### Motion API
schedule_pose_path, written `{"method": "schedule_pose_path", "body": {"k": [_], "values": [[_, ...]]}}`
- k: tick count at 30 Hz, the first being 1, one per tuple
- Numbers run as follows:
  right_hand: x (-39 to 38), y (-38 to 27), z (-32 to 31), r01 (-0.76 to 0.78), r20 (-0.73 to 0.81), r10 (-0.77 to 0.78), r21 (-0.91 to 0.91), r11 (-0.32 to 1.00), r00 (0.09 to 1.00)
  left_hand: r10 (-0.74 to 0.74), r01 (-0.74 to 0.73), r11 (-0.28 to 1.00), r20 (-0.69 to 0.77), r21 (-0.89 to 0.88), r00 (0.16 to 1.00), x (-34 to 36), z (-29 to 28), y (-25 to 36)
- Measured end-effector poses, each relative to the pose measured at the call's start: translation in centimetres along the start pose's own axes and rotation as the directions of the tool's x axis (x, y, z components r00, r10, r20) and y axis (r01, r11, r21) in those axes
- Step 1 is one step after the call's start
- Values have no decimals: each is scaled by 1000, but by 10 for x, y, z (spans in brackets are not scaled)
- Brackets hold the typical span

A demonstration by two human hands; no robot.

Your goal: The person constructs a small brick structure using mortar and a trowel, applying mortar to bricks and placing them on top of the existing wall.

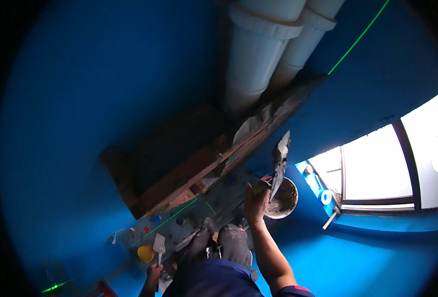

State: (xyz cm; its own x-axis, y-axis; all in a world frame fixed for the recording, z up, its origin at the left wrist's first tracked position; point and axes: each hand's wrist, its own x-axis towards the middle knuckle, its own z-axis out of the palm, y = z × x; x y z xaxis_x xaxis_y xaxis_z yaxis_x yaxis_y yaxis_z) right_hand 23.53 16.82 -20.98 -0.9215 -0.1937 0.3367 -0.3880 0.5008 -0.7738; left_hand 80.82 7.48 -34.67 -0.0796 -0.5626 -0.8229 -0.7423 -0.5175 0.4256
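Note:
My right hand (256, 200) is closed on a trowel (281, 158), whose blade points upward and carries grey, paste-like material. Just beyond and below it is a round white bucket (288, 203) with grey material inside, partly hidden by the hand and blade. At the lower left, my left hand (153, 273) grips the handle of a scraper (159, 241) with a wide, flat, grey-coated blade. A yellow cup (145, 253) lies beside that scraper.
A brick and board housing (179, 188) surrounds two white pipes (256, 54) in blue walls (60, 123). A bright window (372, 168) is on the right, a wooden-handled tool (329, 222) near its sill. Green laser lines cross the wall and cluttered grey floor (189, 220) around my legs.

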Motion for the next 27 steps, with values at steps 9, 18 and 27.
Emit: {"method": "schedule_pose_path", "body": {"k": [9, 18, 27], "values": [[-16, -29, 58, 120, 234, -109, -30, 992, 966, 274, -265, 935, -7, 238, 962, 41, 12, -55], [-63, 15, 37, 281, 400, -215, -113, 953, 891, 113, -107, 986, -41, 125, 993, 38, 33, -54], [-127, 156, -81, -229, 350, 396, -431, 873, 849, -30, 33, 995, -31, 98, 999, -34, 33, 8]]}}
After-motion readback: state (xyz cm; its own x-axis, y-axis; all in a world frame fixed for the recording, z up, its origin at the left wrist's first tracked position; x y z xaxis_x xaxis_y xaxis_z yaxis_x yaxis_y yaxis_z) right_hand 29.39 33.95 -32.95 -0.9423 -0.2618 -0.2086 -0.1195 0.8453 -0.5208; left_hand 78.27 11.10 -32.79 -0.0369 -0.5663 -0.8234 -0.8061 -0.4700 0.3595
